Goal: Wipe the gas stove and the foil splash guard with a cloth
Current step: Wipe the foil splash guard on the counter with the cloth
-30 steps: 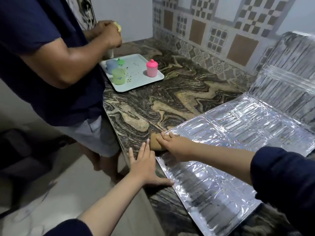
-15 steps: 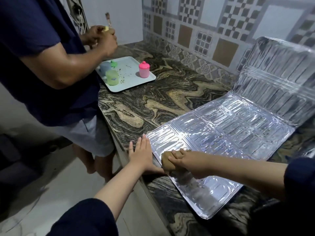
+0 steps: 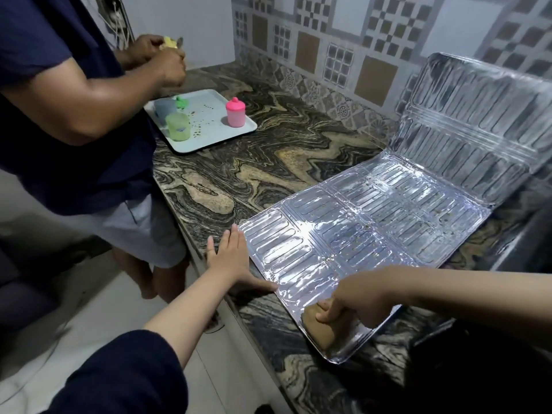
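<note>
The embossed silver foil splash guard [image 3: 358, 234] lies mostly flat on the swirled brown-and-black marble tabletop [image 3: 268, 162], its far panel bent upright against the patterned tile wall [image 3: 328, 40]; small brown specks dot the flat middle panels. The right hand [image 3: 355, 300] is clenched over a crumpled brown cloth [image 3: 321, 325], fingers curled down onto it, pressing it against the near corner of the foil; the cloth sits just inside the foil's front edge. The left hand [image 3: 231, 261] lies flat and released on the tabletop at the foil's left edge, fingers straight and together, thumb stretched along the foil's border and touching it; both forearms come out of dark navy sleeves.

Well apart, at the far left of the tabletop, a pale rectangular tray [image 3: 209, 130] carries a pink lidded plastic cup [image 3: 235, 112], a translucent green cup [image 3: 178, 127], a pale blue cup [image 3: 165, 108] and a small green lid [image 3: 180, 102]; crumbs are scattered on the tray. A second person in a navy shirt and light shorts [image 3: 74, 138] stands beside the tray, both hands holding a small yellow object [image 3: 169, 43] that is too blurred to identify.
</note>
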